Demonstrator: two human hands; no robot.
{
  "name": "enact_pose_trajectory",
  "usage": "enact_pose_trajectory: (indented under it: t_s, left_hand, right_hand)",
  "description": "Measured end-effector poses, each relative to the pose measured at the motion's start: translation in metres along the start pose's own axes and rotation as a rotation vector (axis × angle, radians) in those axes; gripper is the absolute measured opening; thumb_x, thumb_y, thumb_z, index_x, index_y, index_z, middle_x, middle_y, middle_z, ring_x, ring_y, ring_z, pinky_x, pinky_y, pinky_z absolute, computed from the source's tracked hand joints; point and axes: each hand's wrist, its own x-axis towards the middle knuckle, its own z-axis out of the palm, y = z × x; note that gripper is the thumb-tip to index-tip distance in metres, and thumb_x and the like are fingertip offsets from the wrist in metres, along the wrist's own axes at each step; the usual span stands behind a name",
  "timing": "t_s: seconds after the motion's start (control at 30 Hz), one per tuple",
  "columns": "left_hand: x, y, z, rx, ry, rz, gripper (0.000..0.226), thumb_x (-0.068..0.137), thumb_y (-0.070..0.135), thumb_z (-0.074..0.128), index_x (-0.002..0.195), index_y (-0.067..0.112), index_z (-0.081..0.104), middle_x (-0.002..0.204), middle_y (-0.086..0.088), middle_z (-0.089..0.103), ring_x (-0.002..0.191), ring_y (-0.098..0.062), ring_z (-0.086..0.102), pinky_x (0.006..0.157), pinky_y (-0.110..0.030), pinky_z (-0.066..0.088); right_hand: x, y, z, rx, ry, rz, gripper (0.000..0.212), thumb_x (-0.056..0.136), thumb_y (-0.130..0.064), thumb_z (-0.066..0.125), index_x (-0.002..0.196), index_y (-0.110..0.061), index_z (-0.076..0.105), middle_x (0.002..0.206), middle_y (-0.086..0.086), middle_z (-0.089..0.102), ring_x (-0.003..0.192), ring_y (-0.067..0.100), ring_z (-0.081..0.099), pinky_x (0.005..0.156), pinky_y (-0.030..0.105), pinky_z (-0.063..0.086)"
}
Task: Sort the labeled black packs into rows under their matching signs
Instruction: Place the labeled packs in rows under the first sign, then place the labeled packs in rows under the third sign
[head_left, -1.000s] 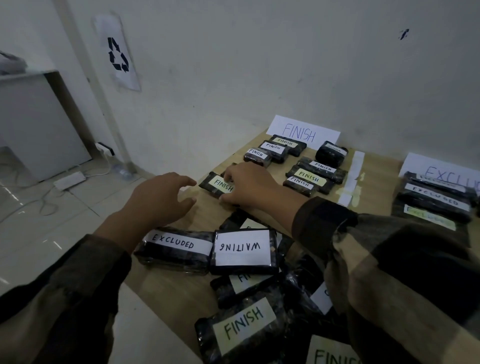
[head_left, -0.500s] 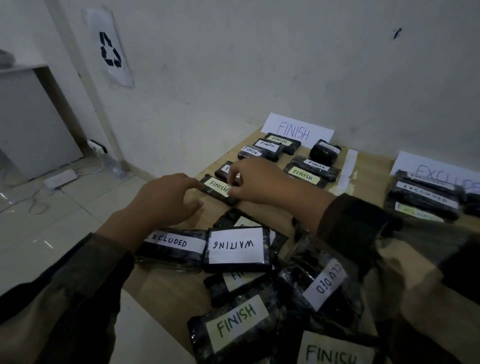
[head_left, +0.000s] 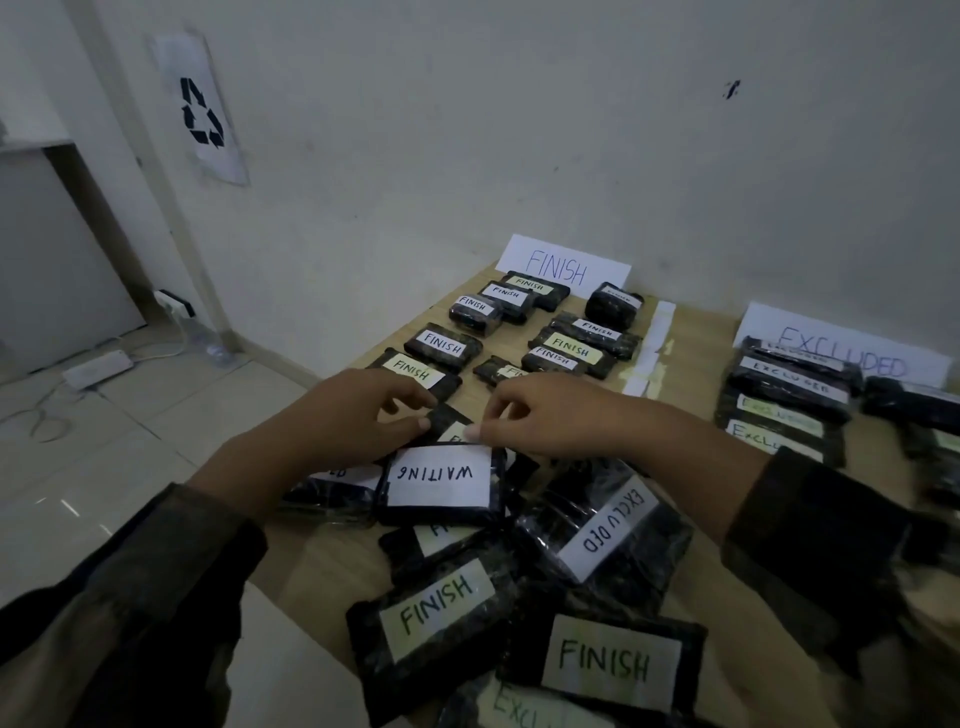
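Black packs labelled FINISH lie in two rows under the FINISH sign (head_left: 563, 267); the nearest of the left row (head_left: 415, 371) sits just beyond my left hand. EXCLUDED packs (head_left: 784, 384) are stacked under the EXCLUDED sign (head_left: 841, 348). A mixed pile lies near me: a WAITING pack (head_left: 441, 478), two FINISH packs (head_left: 441, 603) and an EXCLUDED pack (head_left: 608, 530). My left hand (head_left: 358, 410) and right hand (head_left: 540, 415) meet at a partly hidden black pack (head_left: 448, 420) behind the WAITING pack. Each hand pinches one end of it; its label is mostly covered.
The wooden table (head_left: 332, 566) ends at its left edge close to my left arm, with tiled floor below. A white tape strip (head_left: 654, 343) divides the FINISH area from the EXCLUDED area. A power strip (head_left: 96, 366) and cables lie on the floor.
Both hands have drawn back from the FINISH pack, which now lies in the left row. They have come toward me to the pack behind the WAITING one.
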Motion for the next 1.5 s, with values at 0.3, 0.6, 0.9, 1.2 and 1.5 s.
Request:
enact_pose_trajectory:
  t_s: [0.3,0.6,0.9,1.2,1.5]
  left_hand:
    - [-0.012,0.022,0.001,-0.055,0.001,0.039,0.024,0.091,0.034,0.055,0.113,0.032,0.065,0.11,0.015,0.064,0.099,-0.001,0.058,0.084,-0.025,0.047]
    - [-0.014,0.057,-0.018,-0.213,0.047,0.085,0.029,0.08,0.032,0.071,0.108,0.032,0.063,0.092,0.005,0.066,0.082,-0.012,0.066,0.076,-0.028,0.053]
    - [-0.011,0.101,-0.014,-1.135,0.046,-0.306,0.006,0.089,0.016,0.061,0.09,0.011,0.057,0.086,-0.012,0.071,0.074,-0.023,0.069,0.069,-0.032,0.058]
    - [0.006,0.149,0.016,-0.975,-0.111,-0.106,0.029,0.082,0.019,0.07,0.108,0.016,0.058,0.102,-0.005,0.071,0.092,-0.019,0.069,0.067,-0.026,0.055]
    - [0.02,0.205,0.04,-0.049,0.147,0.495,0.053,0.08,0.042,0.068,0.128,0.032,0.047,0.129,0.011,0.051,0.119,-0.009,0.047,0.09,-0.026,0.041]
  right_hand:
    - [-0.025,-0.005,0.017,-0.185,0.143,-0.083,0.062,0.063,-0.061,0.076,0.111,-0.032,0.052,0.109,-0.012,0.06,0.102,0.012,0.055,0.095,0.037,0.032]
    - [-0.04,0.002,-0.005,0.346,0.276,-0.154,0.065,0.066,-0.013,0.084,0.118,-0.034,0.051,0.102,-0.006,0.053,0.077,0.009,0.055,0.068,0.034,0.053]
    - [-0.063,0.023,-0.001,0.273,0.507,-0.107,0.091,0.066,-0.055,0.078,0.139,-0.025,0.033,0.137,-0.003,0.037,0.109,0.011,0.048,0.086,0.026,0.046]
    - [-0.129,0.062,-0.011,-0.042,0.648,0.039,0.086,0.076,-0.039,0.072,0.146,-0.02,0.025,0.125,0.0,0.042,0.109,0.017,0.049,0.084,0.031,0.046]
    - [-0.244,0.124,-0.022,-0.148,0.641,0.235,0.086,0.074,-0.036,0.074,0.146,-0.026,0.028,0.125,-0.008,0.036,0.109,0.011,0.046,0.09,0.03,0.048]
